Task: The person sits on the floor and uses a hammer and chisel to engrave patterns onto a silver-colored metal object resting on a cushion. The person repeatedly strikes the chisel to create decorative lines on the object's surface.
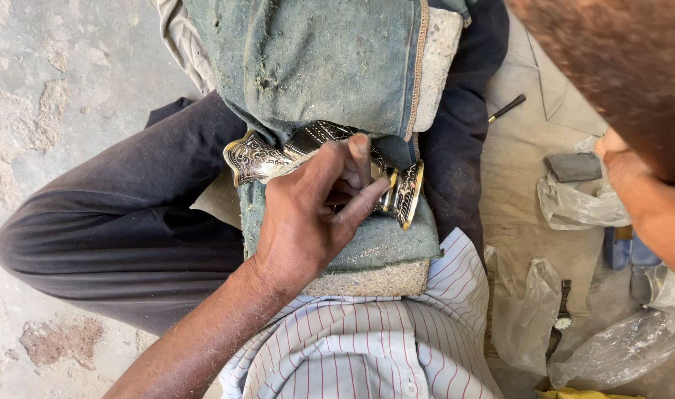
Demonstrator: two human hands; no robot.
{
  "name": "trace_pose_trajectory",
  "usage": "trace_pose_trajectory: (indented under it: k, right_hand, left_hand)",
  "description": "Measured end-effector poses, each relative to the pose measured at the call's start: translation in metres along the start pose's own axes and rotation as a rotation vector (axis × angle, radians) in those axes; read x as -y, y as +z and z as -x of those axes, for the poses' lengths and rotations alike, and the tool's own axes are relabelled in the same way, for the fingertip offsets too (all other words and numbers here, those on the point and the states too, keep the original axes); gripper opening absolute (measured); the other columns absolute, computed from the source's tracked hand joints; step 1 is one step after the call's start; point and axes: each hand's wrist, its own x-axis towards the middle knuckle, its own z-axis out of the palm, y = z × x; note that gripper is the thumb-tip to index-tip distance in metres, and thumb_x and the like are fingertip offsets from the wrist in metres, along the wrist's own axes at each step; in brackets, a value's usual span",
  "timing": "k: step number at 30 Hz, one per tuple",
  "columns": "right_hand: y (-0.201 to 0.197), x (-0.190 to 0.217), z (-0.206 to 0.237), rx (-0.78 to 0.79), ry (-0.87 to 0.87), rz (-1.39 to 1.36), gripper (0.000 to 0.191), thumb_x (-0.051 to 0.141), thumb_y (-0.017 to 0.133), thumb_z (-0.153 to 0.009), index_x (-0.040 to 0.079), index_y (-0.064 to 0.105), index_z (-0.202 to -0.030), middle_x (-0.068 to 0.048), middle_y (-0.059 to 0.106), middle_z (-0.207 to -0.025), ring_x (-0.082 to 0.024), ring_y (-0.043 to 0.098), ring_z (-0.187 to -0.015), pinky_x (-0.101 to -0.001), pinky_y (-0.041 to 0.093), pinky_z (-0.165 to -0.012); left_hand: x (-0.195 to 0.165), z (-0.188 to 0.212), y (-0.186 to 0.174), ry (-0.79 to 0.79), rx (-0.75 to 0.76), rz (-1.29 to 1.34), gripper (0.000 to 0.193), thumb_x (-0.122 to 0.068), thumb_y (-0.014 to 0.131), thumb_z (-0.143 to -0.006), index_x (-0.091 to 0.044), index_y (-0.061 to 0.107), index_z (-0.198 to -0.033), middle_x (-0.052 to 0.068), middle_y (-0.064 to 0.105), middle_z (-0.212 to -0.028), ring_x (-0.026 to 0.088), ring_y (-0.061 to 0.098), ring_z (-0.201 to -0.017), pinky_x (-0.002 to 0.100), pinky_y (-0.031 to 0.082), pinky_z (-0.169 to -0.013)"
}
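Here, the left hand (308, 214) pinched the engraved metal fitting (258, 157) on the denim-wrapped block (337, 66) — slippage likely if pressure eased; right hand (624, 166) — fingers hidden, grip indeterminate.

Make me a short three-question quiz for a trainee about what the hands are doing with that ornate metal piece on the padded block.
1. True or false: the left hand rests on the engraved metal piece.
2. What covers the block under the piece? A) blue-green cloth B) plastic bag C) newspaper
3. Where is the right hand?

Key
1. True.
2. A.
3. Off to the right, away from the piece, above the clear plastic bag on the floor.
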Motion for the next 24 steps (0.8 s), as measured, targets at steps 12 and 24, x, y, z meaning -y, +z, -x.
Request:
trace_pose_trajectory:
  k: [12, 24]
  right_hand:
    - [-0.006, 0.010, 0.004, 0.038, 0.107, 0.150, 0.039, 0.001, 0.063, -0.099, 0.003, 0.060, -0.137, -0.019, 0.067, -0.098, -0.029, 0.070, -0.077, -0.0368, 0.059, -0.064]
    - [0.032, -0.015, 0.039, -0.038, -0.003, -0.400, 0.044, -0.012, 0.065, -0.087, -0.002, 0.060, -0.129, -0.013, 0.066, -0.092, -0.016, 0.064, -0.072, -0.0295, 0.052, -0.060]
  left_hand:
    - [-0.008, -0.024, -0.003, 0.053, 0.189, -0.038, 0.030, -0.015, 0.079, -0.092, -0.005, 0.061, -0.114, 0.011, 0.071, -0.090, 0.022, 0.074, -0.073, 0.037, 0.060, -0.062]
    - [-0.015, -0.048, -0.004, 0.186, 0.386, -0.154, 0.032, -0.013, 0.078, -0.085, -0.006, 0.064, -0.112, 0.009, 0.074, -0.084, 0.025, 0.076, -0.075, 0.039, 0.062, -0.069]
